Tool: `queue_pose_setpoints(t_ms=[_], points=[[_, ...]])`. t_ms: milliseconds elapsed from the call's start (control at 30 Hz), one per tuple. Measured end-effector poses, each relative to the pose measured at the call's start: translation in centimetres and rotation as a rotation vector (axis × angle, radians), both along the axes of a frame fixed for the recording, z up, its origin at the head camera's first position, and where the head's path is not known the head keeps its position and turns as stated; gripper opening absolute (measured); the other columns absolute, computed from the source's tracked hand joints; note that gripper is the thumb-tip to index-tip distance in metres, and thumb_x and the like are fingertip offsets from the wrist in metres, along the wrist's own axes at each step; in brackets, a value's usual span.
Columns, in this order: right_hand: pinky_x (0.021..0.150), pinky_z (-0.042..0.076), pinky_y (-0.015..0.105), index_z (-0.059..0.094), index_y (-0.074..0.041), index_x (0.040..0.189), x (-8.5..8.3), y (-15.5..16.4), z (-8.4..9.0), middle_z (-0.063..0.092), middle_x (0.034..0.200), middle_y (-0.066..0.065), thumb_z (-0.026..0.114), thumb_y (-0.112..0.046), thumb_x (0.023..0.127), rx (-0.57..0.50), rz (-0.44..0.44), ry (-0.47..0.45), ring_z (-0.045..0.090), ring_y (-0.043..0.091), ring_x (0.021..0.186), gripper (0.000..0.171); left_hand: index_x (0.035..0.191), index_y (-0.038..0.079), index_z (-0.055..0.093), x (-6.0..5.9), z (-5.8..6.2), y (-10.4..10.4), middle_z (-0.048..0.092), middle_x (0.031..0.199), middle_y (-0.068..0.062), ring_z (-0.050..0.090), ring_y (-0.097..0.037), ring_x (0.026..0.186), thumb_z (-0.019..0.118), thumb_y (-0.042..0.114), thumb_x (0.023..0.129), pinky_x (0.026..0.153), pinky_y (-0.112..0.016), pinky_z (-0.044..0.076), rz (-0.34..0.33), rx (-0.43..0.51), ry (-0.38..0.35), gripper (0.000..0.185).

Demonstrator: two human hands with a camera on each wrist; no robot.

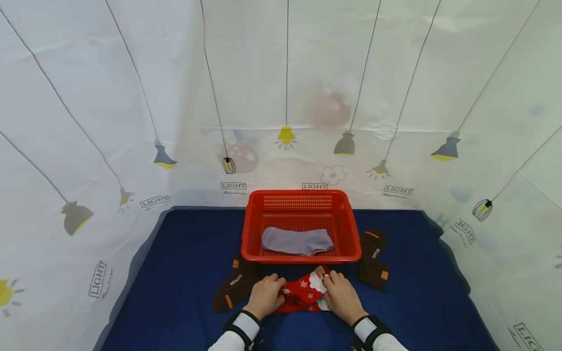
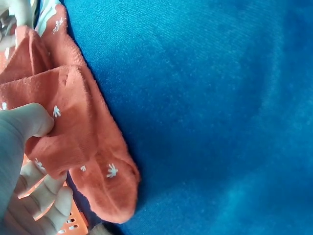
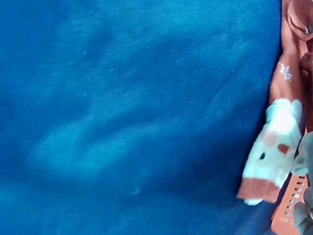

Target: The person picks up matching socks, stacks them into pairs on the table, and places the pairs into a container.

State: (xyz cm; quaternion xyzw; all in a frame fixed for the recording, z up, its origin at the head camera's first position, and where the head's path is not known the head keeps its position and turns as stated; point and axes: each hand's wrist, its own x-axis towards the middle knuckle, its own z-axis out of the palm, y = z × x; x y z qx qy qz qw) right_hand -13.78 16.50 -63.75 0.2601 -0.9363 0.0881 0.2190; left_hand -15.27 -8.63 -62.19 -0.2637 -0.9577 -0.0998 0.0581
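Underlying 2 red socks (image 1: 304, 289): blue cloth (image 1: 175, 278) (lamp-printed walls (image 1: 250, 63) beyond).

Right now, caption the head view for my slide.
Left hand and right hand hold a red snowflake-patterned sock before a red plastic basket.

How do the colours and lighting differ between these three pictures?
Head: dark navy tablecloth, deep red snowflake-patterned socks; left wrist: the tablecloth looks brighter blue, the socks paler orange-red; right wrist: similarly blue, with pale sheen and darker shading.

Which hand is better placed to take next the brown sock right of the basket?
Probably the right hand: it is nearer that brown sock than the left hand; both hold red fabric.
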Motion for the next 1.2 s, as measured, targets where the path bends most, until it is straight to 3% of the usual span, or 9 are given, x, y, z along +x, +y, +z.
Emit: queue_pose_setpoints(t_ms=[433,667,900,1200], points=[[0.052,0.034,0.030,0.057,-0.008,0.083,0.8,1.1,-0.7,0.043,0.076,0.004,0.072,-0.011,0.063,-0.024,-0.054,-0.045,0.041,0.019,0.062,0.025,0.071,0.020,0.054,-0.2,-0.8,-0.5,0.049,0.071,0.002,0.049,-0.015,0.061,0.071,0.018,0.065,0.048,-0.026,0.036,0.010,0.022,0.035,0.018],[0.050,0.030,0.026,0.057,-0.012,0.085,0.9,1.6,-0.9,0.041,0.076,0.001,0.075,-0.016,0.064,-0.009,-0.051,-0.021,0.037,0.014,0.061,0.028,0.082,0.018,0.058,0.6,-1.5,-0.8,0.051,0.076,0.002,0.051,-0.017,0.065,0.073,0.022,0.065,0.052,-0.028,0.041,0.052,0.066,0.045,0.022],[0.054,0.029,0.026,0.056,-0.013,0.087,0.9,2.1,-0.9,0.042,0.080,0.001,0.075,-0.018,0.068,-0.024,-0.029,-0.022,0.036,0.014,0.063,0.027,0.087,0.017,0.058,1.2,-0.7,-1.2,0.050,0.077,0.002,0.049,-0.015,0.066,0.074,0.022,0.065,0.053,-0.027,0.039,0.064,0.108,0.100,0.027],[0.058,0.030,0.028,0.058,-0.014,0.089,0.5,1.6,-0.1,0.042,0.083,0.001,0.069,-0.020,0.075,-0.010,-0.008,-0.014,0.036,0.017,0.068,0.019,0.071,0.019,0.054,1.7,0.3,-1.4,0.045,0.070,0.004,0.046,-0.014,0.062,0.076,0.020,0.060,0.052,-0.025,0.035,0.024,0.110,0.213,0.024]])
